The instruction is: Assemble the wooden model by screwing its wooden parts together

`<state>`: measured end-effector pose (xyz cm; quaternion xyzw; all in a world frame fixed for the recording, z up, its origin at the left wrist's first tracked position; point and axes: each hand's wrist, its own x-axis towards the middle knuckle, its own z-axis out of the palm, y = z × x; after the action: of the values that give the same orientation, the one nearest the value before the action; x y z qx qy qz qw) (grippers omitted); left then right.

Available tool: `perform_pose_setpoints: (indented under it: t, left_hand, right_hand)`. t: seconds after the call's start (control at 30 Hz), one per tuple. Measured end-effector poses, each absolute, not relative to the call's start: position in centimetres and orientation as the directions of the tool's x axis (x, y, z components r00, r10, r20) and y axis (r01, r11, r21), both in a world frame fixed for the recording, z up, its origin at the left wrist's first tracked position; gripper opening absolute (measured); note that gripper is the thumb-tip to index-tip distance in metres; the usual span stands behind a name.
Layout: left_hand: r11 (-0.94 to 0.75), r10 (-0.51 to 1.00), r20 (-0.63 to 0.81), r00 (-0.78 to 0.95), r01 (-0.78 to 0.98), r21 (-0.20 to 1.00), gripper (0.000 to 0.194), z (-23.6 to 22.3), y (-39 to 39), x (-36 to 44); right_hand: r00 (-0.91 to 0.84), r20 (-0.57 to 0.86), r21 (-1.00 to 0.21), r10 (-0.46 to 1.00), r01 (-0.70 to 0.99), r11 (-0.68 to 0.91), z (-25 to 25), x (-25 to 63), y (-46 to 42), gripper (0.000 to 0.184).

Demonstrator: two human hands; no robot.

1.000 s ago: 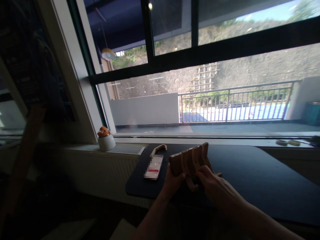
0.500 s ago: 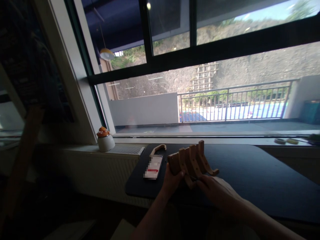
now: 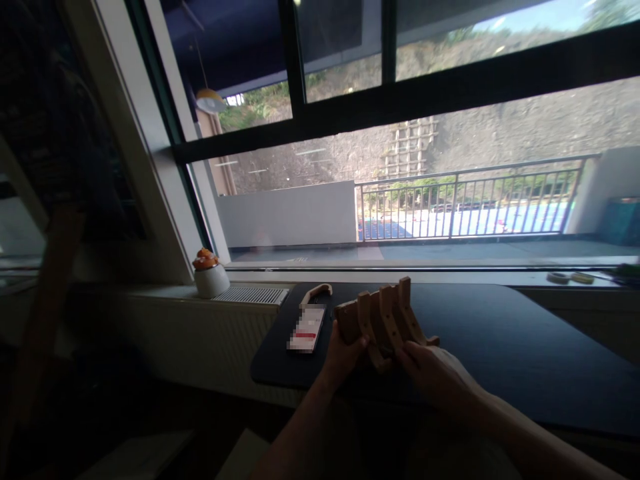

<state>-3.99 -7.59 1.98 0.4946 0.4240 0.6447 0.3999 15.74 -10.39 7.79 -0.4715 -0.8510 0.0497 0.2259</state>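
A wooden hook rack (image 3: pixel 353 321), a board with several curved wooden hooks across it, is held tilted above the near side of the dark table. My left hand (image 3: pixel 345 353) grips its left end, the thumb lying on the front by the first hook. Against the lower part of the hooks, my right hand (image 3: pixel 425 363) has its fingers closed; their tips are partly hidden in shadow. Beyond my left hand, a loose curved wooden hook (image 3: pixel 317 291) lies on the table, just past a phone (image 3: pixel 306 330) with a lit, blurred screen.
The dark table (image 3: pixel 500 333) has rounded corners and meets the window sill. On the sill at the left stands a white pot (image 3: pixel 212 282) with an orange top, near a radiator (image 3: pixel 245 340). Rolls of tape (image 3: pixel 559 277) lie on the sill at right.
The rack has tilted and shifted slightly left. My right hand has moved a little down, then back up along the hooks. My left hand keeps its grip on the end.
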Motion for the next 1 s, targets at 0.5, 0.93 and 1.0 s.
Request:
perform_pose_setpoints:
  t: [0.5,0.93,1.0]
  left_hand:
    - [-0.059,0.998,0.046,-0.052,-0.297,0.953,0.057,3.4,-6.3,-5.1]
    - [-0.11,0.992,0.098,-0.079,-0.168,0.98,0.057,2.9,-7.0,-5.2]
    - [-0.117,0.991,0.106,-0.084,-0.152,0.981,0.057,3.0,-7.1,-5.1]
  right_hand:
    - [-0.15,0.284,-0.822,0.947,0.47,0.322,7.6,20.8,-6.8,0.046]
    - [-0.313,0.247,-0.851,0.917,0.382,0.36,6.3,18.4,-7.8,0.038]
    - [-0.301,0.244,-0.847,0.922,0.397,0.354,6.2,18.4,-8.0,0.039]
